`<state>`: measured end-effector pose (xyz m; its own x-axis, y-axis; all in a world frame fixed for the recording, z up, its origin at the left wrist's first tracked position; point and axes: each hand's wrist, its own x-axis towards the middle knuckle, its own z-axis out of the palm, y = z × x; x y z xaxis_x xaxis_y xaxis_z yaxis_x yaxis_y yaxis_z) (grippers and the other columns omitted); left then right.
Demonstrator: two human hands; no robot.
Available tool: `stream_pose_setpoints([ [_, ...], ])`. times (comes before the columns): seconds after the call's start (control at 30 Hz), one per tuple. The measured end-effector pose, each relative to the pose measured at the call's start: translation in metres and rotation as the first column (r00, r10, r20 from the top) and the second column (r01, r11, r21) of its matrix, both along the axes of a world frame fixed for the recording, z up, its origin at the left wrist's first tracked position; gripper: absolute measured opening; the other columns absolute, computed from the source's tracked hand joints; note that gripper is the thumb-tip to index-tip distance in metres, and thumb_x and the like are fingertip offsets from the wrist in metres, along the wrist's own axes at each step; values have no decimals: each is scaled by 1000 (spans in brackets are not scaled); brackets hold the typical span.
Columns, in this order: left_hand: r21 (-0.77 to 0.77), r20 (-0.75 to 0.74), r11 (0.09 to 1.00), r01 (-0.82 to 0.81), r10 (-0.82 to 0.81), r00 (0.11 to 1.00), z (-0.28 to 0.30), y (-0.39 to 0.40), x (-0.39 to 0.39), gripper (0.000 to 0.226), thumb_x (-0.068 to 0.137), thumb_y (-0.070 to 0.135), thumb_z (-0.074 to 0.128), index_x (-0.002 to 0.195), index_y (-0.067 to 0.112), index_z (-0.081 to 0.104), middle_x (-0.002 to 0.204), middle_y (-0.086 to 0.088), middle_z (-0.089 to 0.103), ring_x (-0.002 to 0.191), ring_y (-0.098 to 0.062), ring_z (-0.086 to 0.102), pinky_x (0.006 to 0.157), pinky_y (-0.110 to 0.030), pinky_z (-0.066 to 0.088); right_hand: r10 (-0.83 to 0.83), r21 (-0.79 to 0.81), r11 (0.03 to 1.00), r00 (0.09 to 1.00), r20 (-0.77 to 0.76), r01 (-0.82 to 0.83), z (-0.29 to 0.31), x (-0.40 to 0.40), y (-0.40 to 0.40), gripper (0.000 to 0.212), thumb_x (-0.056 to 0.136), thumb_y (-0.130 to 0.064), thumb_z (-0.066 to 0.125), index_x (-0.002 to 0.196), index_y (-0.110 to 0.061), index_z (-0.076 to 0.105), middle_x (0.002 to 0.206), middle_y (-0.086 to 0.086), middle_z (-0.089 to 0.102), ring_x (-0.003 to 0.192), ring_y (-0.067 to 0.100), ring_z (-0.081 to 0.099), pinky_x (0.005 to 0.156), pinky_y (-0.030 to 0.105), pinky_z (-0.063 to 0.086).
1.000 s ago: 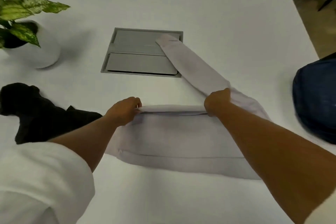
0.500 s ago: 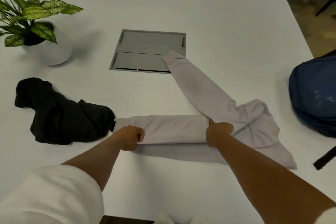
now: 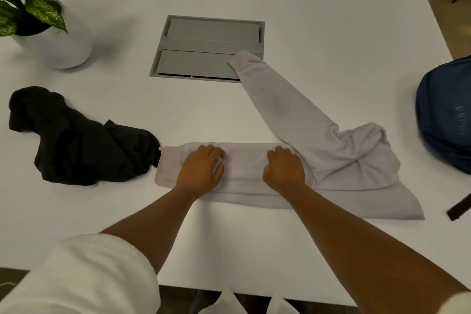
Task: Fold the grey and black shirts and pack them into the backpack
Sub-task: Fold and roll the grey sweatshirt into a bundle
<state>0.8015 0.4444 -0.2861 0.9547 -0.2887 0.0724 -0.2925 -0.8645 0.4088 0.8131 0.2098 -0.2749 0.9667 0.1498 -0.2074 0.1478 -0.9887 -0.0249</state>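
The broad white table (image 3: 305, 2) takes up nearly the whole view. At its right edge sits the dark blue fabric backpack (image 3: 446, 115), partly cut off by the frame and well apart from the folding. Across the near middle lies the pale grey long-sleeved shirt (image 3: 331, 160), its body folded into a long flat band, one sleeve running up and away until the cuff rests on the grey rectangular metal hatch (image 3: 204, 43) set into the tabletop. To the left, the crumpled black shirt (image 3: 84, 145) touches or nearly touches the grey band's left end, untouched by either hand. A leafy green plant in a round white pot (image 3: 58, 43) stands at the far left.

A second ago both hands were pinching the grey shirt's far edge and drawing it toward the body; half a second ago they had it brought down over the near half. Now the left hand (image 3: 201, 171) lies with fingers relaxed on top of the band, and the right hand (image 3: 284, 169) rests knuckles-up with fingers bent, pressing rather than gripping, as far as can be told. So the lengthwise fold looks laid and is being smoothed (the sleeve and the loose right-hand end are yet to be tucked).

The backpack carries a faint pale mark, too blurred to read.
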Motion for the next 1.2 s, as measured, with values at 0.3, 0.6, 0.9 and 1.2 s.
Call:
stream_pose_setpoints([
  [0.3,-58,96,994,91,-86,992,-40,-40,11,38,100,24,54,136,14,56,140,-5,58,132,-22,49,119,-42,28,10,349,931,965,263,-105,-55,9,40,42,95,-27,40,124,-5,62,136,14,58,127,30,52,103,40,44],
  [0.6,174,-70,982,66,-54,996,-77,-21,16,63,103,56,27,161,31,20,170,-2,6,156,-20,1,125,-53,3,70,278,952,975,211,-128,-90,1,25,61,101,-44,38,155,-15,30,164,9,17,153,25,9,124,44,11],
  [0.9,160,-155,947,-278,302,941,-68,0,11,86,96,71,34,162,22,7,170,-1,-1,156,-18,-7,127,-39,1,-164,256,960,969,185,113,-88,1,1,78,95,-63,43,154,-14,31,164,11,14,152,26,8,122,47,15],
  [1.2,190,-219,945,-267,306,927,-65,-1,14,88,95,73,29,162,21,4,170,-2,-1,156,-20,-8,127,-41,0,-291,212,941,951,102,265,-82,7,-19,76,96,-65,36,153,-15,33,162,11,22,151,27,15,122,45,17],
])
